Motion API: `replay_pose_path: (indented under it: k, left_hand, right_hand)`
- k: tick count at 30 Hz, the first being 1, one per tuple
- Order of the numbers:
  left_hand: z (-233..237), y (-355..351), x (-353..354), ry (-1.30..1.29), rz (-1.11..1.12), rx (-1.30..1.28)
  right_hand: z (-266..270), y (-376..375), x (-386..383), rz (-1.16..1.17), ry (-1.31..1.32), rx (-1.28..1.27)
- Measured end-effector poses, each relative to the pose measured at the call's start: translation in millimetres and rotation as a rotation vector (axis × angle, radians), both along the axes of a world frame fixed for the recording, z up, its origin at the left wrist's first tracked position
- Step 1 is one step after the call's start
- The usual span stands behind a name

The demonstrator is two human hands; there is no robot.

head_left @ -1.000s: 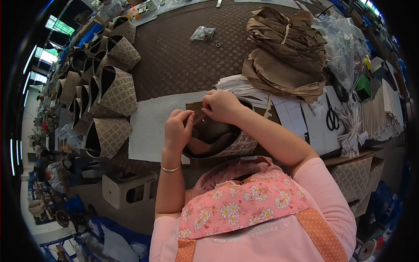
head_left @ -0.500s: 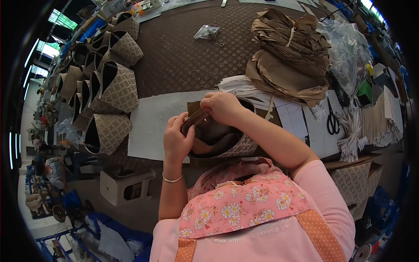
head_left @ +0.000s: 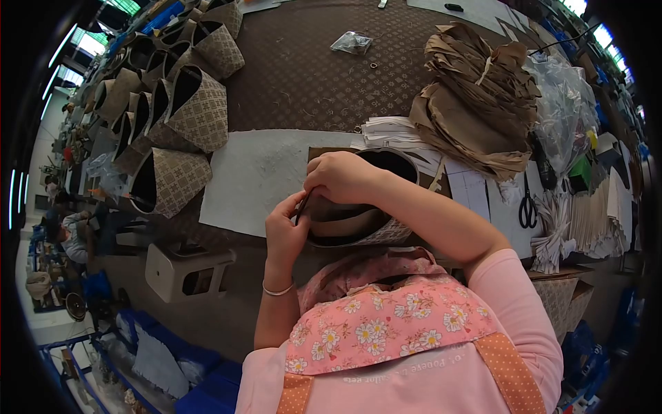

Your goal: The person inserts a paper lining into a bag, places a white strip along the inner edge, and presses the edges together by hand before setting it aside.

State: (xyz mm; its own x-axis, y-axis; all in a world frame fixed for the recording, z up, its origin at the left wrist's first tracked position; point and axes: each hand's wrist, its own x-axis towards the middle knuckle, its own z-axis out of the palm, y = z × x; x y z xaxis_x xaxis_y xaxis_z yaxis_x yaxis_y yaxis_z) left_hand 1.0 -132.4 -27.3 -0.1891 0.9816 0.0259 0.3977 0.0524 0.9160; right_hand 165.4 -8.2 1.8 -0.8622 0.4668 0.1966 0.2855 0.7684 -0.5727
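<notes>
A patterned bag piece (head_left: pixel 389 233) with a dark, open inside lies at the table's front edge, below a white sheet (head_left: pixel 258 172). My left hand (head_left: pixel 286 224) pinches the dark rim of the bag piece at its left side. Fingers bent, my right hand (head_left: pixel 338 178) grips the same rim from above, close to the left fingertips. The fingertips of both hands nearly meet, and what lies between them is mostly hidden. A brown board (head_left: pixel 318 152) shows just behind my right hand.
Patterned bag pieces (head_left: pixel 200 114) are stacked at the left. Brown paper sheets (head_left: pixel 476 110), clear plastic (head_left: pixel 565 96), black scissors (head_left: pixel 528 209) and white strips (head_left: pixel 552 234) lie at the right. A small plastic packet (head_left: pixel 352 43) is farther back. A stool (head_left: pixel 165 272) stands at lower left.
The camera view has shifted a little. The rim between my hands has turned edge-on, and my left fingers have closed in toward my right hand.
</notes>
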Motion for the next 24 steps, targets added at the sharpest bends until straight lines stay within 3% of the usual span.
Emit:
replay_pose_path:
  k: [13,22,24]
  left_hand:
    - [5,6,-1,-0.004,-0.008,0.006]
    - [5,4,-5,-0.052,-0.053,0.018]
    - [6,3,-8,-0.173,-0.173,0.006]
  right_hand:
    - [2,-5,-6,-0.007,0.01,0.192]
    - [2,-14,-13,0.027,0.016,0.194]
    - [1,-13,-11,0.035,0.095,0.268]
